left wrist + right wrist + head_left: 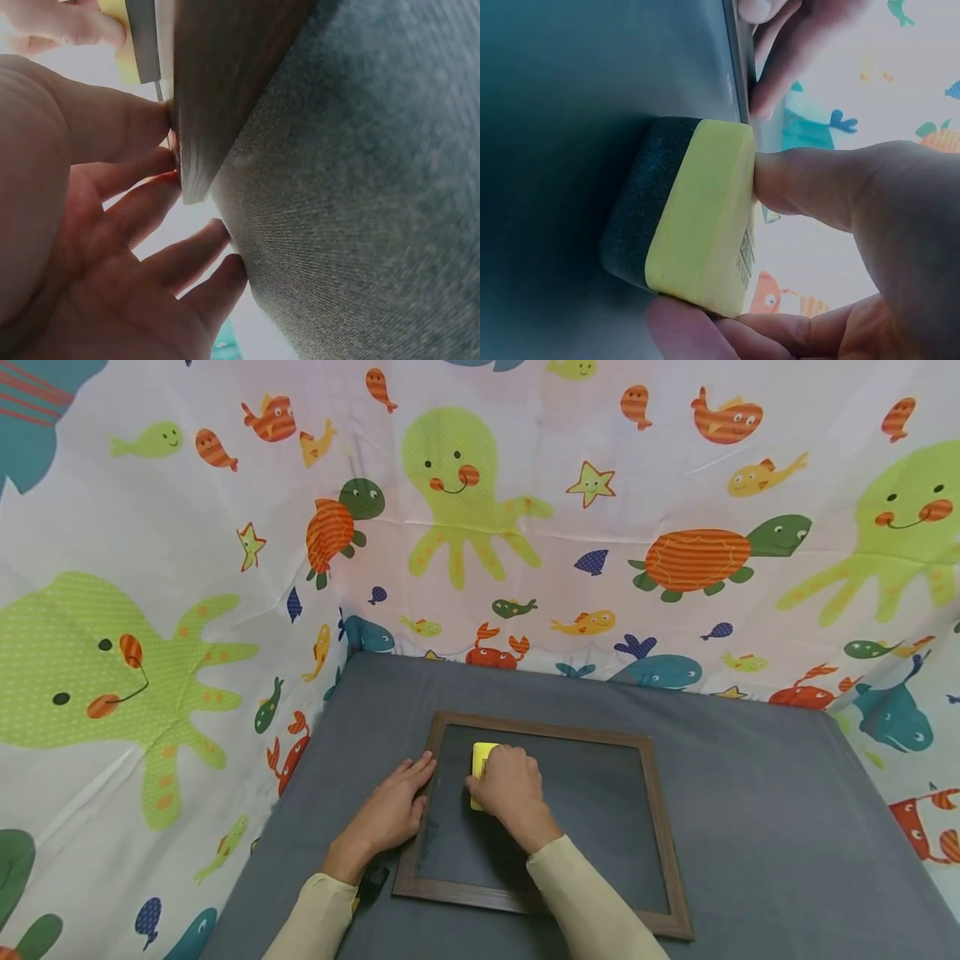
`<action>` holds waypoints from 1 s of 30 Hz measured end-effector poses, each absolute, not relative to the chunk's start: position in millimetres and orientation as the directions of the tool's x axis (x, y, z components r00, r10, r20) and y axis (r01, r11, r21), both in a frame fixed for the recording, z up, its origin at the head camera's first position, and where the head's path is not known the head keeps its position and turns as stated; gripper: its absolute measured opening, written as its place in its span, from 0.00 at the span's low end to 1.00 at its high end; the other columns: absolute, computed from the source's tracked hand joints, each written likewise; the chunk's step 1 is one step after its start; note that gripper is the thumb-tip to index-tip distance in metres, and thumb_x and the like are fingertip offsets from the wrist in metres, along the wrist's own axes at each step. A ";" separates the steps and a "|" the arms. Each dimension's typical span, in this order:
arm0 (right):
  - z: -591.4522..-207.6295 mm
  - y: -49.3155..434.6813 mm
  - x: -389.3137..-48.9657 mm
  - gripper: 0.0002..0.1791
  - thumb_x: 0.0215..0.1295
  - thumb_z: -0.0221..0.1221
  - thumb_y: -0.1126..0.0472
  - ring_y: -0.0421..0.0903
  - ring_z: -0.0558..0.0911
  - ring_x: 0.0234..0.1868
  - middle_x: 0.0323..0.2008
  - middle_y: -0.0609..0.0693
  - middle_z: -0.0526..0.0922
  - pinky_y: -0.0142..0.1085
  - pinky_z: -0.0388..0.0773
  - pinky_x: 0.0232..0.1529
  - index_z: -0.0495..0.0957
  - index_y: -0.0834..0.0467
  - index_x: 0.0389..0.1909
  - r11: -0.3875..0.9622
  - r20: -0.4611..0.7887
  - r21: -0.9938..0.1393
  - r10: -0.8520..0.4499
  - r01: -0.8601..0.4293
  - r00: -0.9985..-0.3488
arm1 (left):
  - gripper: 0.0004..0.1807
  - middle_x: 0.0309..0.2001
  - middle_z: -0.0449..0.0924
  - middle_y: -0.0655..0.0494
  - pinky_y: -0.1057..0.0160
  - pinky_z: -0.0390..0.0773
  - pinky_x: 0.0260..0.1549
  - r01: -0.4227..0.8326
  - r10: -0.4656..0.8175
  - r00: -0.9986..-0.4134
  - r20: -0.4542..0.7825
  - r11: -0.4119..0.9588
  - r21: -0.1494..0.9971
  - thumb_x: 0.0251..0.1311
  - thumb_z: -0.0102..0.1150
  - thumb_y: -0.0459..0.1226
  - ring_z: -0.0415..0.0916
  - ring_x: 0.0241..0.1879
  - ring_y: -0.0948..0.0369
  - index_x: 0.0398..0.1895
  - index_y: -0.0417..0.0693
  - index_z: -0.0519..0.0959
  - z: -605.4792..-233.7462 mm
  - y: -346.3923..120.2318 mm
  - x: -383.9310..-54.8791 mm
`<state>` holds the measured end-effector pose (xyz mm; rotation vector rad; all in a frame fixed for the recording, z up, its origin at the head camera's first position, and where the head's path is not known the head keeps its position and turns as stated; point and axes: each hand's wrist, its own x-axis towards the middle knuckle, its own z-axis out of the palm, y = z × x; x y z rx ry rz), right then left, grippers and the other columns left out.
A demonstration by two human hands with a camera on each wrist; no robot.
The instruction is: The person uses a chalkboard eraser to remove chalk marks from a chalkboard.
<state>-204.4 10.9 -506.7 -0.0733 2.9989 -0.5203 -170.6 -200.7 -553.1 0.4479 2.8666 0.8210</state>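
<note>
A board eraser (480,768), yellow with a dark felt layer, stands out against the dark surface of the brown-framed board (592,810). My right hand (512,785) grips its yellow body, thumb on one side and fingers on the other. In the right wrist view the eraser's (697,217) dark side faces the board surface, and small print shows on its yellow back. My left hand (386,810) rests along the outer left side of the frame. Seen from the left wrist, its thumb and fingertips touch the wooden edge (206,142), and the other fingers reach the grey cloth.
Grey cloth (787,827) covers the table beneath the board. A curtain (570,568) printed with sea animals rises behind and along both sides. Beside my left wrist lies a small black item (372,881), partly hidden by the sleeve.
</note>
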 end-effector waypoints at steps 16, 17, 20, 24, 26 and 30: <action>-505.2 69.1 -199.4 0.25 0.63 0.75 0.41 0.50 0.78 0.26 0.26 0.52 0.78 0.43 0.79 0.27 0.80 0.60 0.33 0.941 -0.130 -0.332 0.017 0.060 -0.991 | 0.35 0.87 0.58 0.48 0.32 0.67 0.77 0.256 0.328 -0.944 -0.031 0.790 0.557 0.79 0.60 0.30 0.57 0.85 0.38 0.86 0.42 0.65 -555.2 -201.9 -169.5; -504.4 72.8 -198.4 0.25 0.63 0.75 0.41 0.50 0.78 0.26 0.26 0.52 0.79 0.43 0.79 0.27 0.80 0.60 0.33 0.941 -0.130 -0.332 0.021 0.064 -0.991 | 0.35 0.87 0.58 0.48 0.32 0.67 0.77 0.254 0.326 -0.945 -0.032 0.790 0.557 0.79 0.60 0.31 0.57 0.85 0.38 0.86 0.43 0.65 -555.4 -202.1 -169.5; -502.5 84.3 -194.9 0.25 0.64 0.75 0.43 0.51 0.79 0.27 0.26 0.53 0.80 0.44 0.80 0.28 0.80 0.61 0.34 0.937 -0.137 -0.340 0.036 0.081 -0.990 | 0.35 0.87 0.59 0.48 0.32 0.67 0.77 0.254 0.325 -0.945 -0.030 0.789 0.559 0.79 0.60 0.31 0.57 0.85 0.39 0.86 0.43 0.65 -555.9 -202.3 -169.6; -501.3 99.4 -189.7 0.25 0.65 0.74 0.44 0.51 0.80 0.27 0.27 0.54 0.80 0.44 0.81 0.28 0.81 0.63 0.35 0.931 -0.149 -0.348 0.062 0.111 -0.987 | 0.34 0.87 0.59 0.48 0.32 0.66 0.77 0.255 0.326 -0.945 -0.026 0.786 0.562 0.79 0.60 0.31 0.57 0.85 0.38 0.85 0.42 0.65 -555.3 -201.9 -169.2; -501.1 105.9 -187.8 0.26 0.65 0.74 0.44 0.51 0.80 0.27 0.27 0.55 0.80 0.44 0.81 0.28 0.81 0.64 0.36 0.930 -0.148 -0.348 0.070 0.118 -0.987 | 0.34 0.87 0.59 0.47 0.32 0.67 0.77 0.256 0.325 -0.945 -0.024 0.785 0.564 0.79 0.60 0.31 0.58 0.85 0.38 0.85 0.42 0.65 -554.9 -201.6 -168.8; -501.0 117.6 -185.1 0.27 0.65 0.74 0.43 0.51 0.80 0.27 0.27 0.55 0.80 0.44 0.81 0.27 0.81 0.65 0.37 0.930 -0.148 -0.345 0.083 0.130 -0.986 | 0.35 0.87 0.59 0.47 0.32 0.66 0.77 0.255 0.324 -0.946 -0.024 0.788 0.560 0.79 0.60 0.31 0.57 0.85 0.38 0.85 0.42 0.65 -554.2 -201.1 -168.1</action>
